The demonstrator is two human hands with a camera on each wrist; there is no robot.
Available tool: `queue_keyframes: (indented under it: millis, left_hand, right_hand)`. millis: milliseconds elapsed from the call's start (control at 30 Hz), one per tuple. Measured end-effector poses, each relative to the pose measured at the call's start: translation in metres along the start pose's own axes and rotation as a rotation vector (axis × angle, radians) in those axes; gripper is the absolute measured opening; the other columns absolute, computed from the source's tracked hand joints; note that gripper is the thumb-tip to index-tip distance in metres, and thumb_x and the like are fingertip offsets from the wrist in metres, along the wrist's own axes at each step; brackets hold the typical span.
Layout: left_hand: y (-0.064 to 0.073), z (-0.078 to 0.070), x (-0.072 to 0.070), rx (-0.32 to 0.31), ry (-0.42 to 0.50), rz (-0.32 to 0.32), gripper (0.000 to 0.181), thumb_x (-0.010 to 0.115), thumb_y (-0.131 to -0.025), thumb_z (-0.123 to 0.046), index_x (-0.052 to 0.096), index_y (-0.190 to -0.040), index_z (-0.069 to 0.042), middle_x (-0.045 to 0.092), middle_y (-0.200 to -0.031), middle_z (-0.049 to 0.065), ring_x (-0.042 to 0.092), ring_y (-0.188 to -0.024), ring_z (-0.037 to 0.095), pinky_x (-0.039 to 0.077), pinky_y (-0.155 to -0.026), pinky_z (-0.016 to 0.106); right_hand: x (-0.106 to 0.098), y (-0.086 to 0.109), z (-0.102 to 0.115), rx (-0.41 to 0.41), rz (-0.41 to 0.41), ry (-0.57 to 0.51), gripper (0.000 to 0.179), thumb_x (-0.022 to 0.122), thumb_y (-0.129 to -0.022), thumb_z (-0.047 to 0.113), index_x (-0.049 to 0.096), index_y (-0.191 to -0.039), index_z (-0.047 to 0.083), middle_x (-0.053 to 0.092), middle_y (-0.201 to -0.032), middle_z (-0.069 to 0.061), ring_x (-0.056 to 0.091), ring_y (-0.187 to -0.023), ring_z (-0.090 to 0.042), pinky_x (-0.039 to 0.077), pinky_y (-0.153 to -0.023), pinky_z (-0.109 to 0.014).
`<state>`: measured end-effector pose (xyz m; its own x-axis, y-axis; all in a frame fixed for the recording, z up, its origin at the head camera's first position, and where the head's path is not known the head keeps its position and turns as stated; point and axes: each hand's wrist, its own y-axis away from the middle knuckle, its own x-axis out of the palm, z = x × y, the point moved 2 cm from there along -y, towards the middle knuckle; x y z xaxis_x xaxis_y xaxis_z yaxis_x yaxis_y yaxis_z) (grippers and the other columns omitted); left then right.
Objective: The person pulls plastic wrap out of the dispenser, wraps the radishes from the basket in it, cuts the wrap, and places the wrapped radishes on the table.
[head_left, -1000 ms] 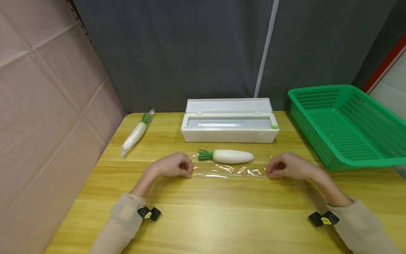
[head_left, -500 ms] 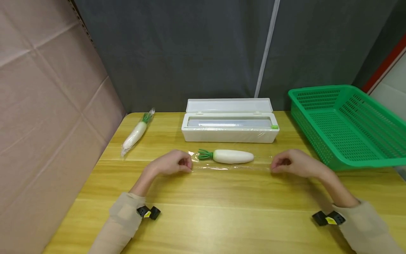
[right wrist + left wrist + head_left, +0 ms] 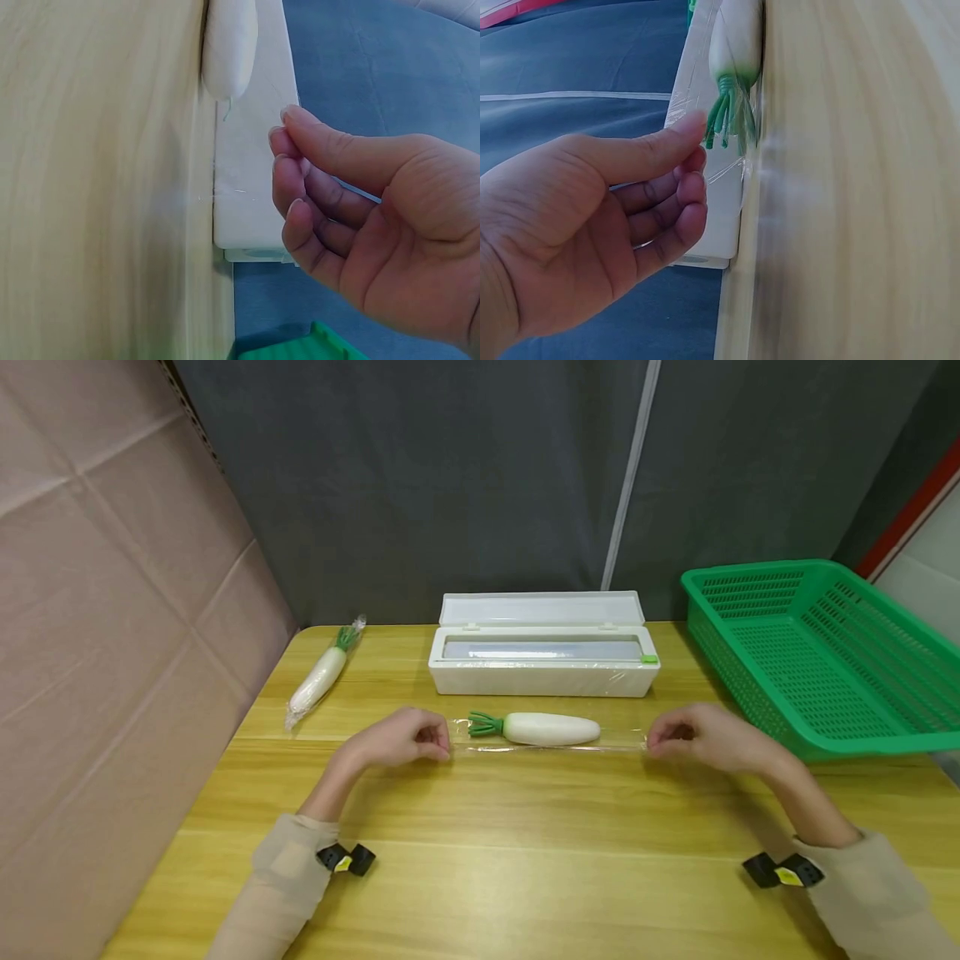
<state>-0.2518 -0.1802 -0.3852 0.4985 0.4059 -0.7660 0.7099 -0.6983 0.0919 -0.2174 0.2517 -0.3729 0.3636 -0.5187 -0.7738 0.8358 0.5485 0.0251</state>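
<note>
A white radish (image 3: 551,729) with green leaf stems lies sideways on a strip of clear plastic wrap (image 3: 543,749), its stems to the left. My left hand (image 3: 401,739) pinches the near left corner of the wrap, close to the green stems (image 3: 724,116) in the left wrist view. At the opposite end, my right hand (image 3: 705,739) pinches the near right corner, beyond the radish's tapered tip (image 3: 231,82) in the right wrist view. The wrap's near edge is pulled straight between both hands, slightly in front of the radish.
Behind the radish stands a white wrap dispenser (image 3: 543,680) with its lid raised and a green slider at its right end. A second radish (image 3: 318,681), wrapped in film, lies at the back left. A green basket (image 3: 738,693) stands on the right.
Both hands have moved away from the person, bringing the wrap's near edge closer to the radish. The right hand has also moved rightward, and the wrap looks tauter. The radish stays put.
</note>
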Motion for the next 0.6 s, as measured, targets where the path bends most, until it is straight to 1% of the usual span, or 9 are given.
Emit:
queue_keyframes:
  millis: [133, 267, 500, 600]
  left_hand:
    - [0.000, -0.001, -0.003, -0.006, 0.012, -0.021, 0.009, 0.074, -0.093, -0.012, 0.068, -0.087, -0.015, 0.065, -0.079, -0.004, 0.056, -0.072, 0.012, 0.048, -0.065, 0.028]
    - [0.001, -0.002, -0.006, -0.010, 0.032, -0.048, 0.008, 0.073, -0.094, -0.012, 0.068, -0.088, -0.014, 0.065, -0.080, -0.003, 0.057, -0.073, 0.014, 0.049, -0.066, 0.029]
    - [0.000, -0.004, -0.010, -0.017, 0.046, -0.110, 0.005, 0.072, -0.095, -0.010, 0.069, -0.090, -0.011, 0.068, -0.084, 0.004, 0.061, -0.076, 0.016, 0.052, -0.069, 0.030]
    - [-0.001, -0.004, -0.011, -0.026, 0.047, -0.132, 0.005, 0.071, -0.095, -0.012, 0.069, -0.091, -0.010, 0.069, -0.084, 0.005, 0.061, -0.076, 0.017, 0.051, -0.068, 0.029]
  right_hand:
    - [-0.003, 0.000, -0.001, 0.000, -0.011, 0.008, 0.004, 0.074, -0.093, 0.013, 0.073, -0.089, 0.014, 0.069, -0.084, 0.005, 0.057, -0.076, -0.009, 0.049, -0.070, -0.026]
    - [-0.006, -0.001, 0.000, 0.010, -0.027, 0.018, 0.004, 0.074, -0.093, 0.014, 0.074, -0.089, 0.014, 0.069, -0.084, 0.006, 0.057, -0.077, -0.009, 0.049, -0.071, -0.026]
    - [-0.009, -0.003, -0.001, 0.037, -0.052, 0.019, 0.004, 0.073, -0.094, 0.010, 0.074, -0.090, 0.012, 0.070, -0.085, 0.005, 0.058, -0.076, -0.009, 0.050, -0.070, -0.025]
    - [-0.010, -0.006, -0.003, 0.047, -0.066, 0.014, 0.003, 0.072, -0.094, 0.010, 0.074, -0.092, 0.011, 0.070, -0.087, 0.004, 0.058, -0.077, -0.009, 0.049, -0.070, -0.025]
